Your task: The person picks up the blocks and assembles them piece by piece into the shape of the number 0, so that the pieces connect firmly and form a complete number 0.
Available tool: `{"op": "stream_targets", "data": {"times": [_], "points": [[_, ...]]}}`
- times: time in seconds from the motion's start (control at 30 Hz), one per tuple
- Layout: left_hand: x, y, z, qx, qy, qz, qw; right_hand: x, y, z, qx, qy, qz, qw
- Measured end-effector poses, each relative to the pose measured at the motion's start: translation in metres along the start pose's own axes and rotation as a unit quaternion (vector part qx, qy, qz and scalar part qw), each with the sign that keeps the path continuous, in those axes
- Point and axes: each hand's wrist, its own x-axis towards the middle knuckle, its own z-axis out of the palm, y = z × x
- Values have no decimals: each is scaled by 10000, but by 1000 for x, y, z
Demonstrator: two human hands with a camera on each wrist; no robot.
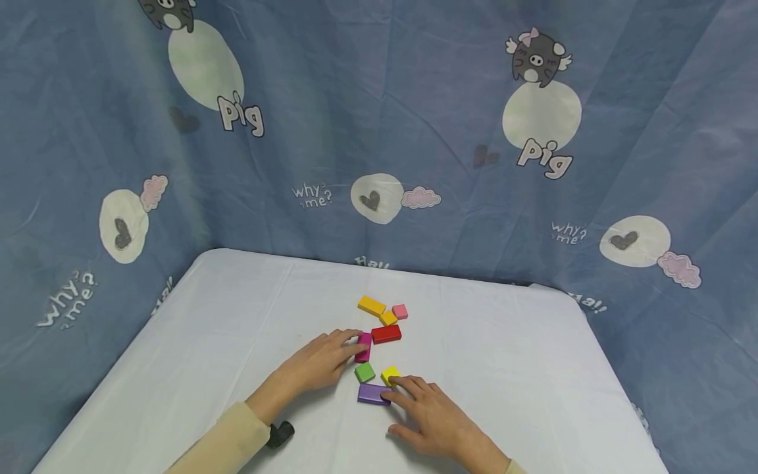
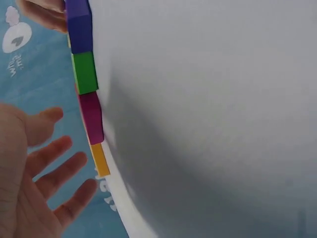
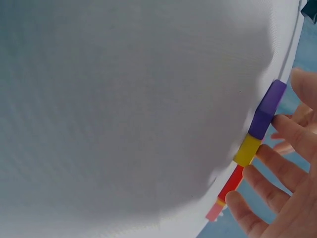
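Note:
In the head view my left hand [image 1: 320, 361] reaches over a magenta block [image 1: 364, 356], fingers loosely extended across it; whether they touch it I cannot tell. The left wrist view shows those fingers spread and relaxed. My right hand [image 1: 435, 418] hovers low, its index finger over the right end of a purple block [image 1: 370, 394] and another fingertip by a small yellow block [image 1: 389, 374]. Right wrist fingers look slightly bent, pinching nothing. Between magenta and purple lies a small green block [image 1: 365, 372]. A red block [image 1: 387, 334] sits right of the magenta one.
Farther back lie a long orange-yellow block [image 1: 371, 305], a small orange-yellow block [image 1: 388, 318] and a small pink block [image 1: 400, 311]. A white cloth [image 1: 503, 355] covers the table. Behind hangs a blue printed curtain [image 1: 450, 138]. Something black [image 1: 281, 434] shows by the left wrist.

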Motion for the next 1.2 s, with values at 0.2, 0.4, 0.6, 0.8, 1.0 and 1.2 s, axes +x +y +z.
{"op": "stream_targets", "data": {"times": [0.2, 0.4, 0.6, 0.8, 1.0, 1.2], "points": [[-16, 5, -4, -596, -171, 1, 9981, -1, 1, 1, 11, 122, -70, 9999], [-27, 11, -5, -941, -549, 111, 9940, 0, 2, 1, 14, 144, -73, 9999], [-32, 14, -3, -1076, -695, 236, 9915, 1, 2, 1, 15, 122, -86, 9999], [-32, 15, -1, -1024, -605, 324, 9924, 1, 2, 0, 5, 51, -26, 10000], [-31, 16, -2, -1047, -666, 251, 9919, 2, 1, -1, -25, 99, -37, 9999], [-31, 17, -2, -1037, -693, 222, 9919, 1, 0, -1, 1, 121, -45, 9999]]}}
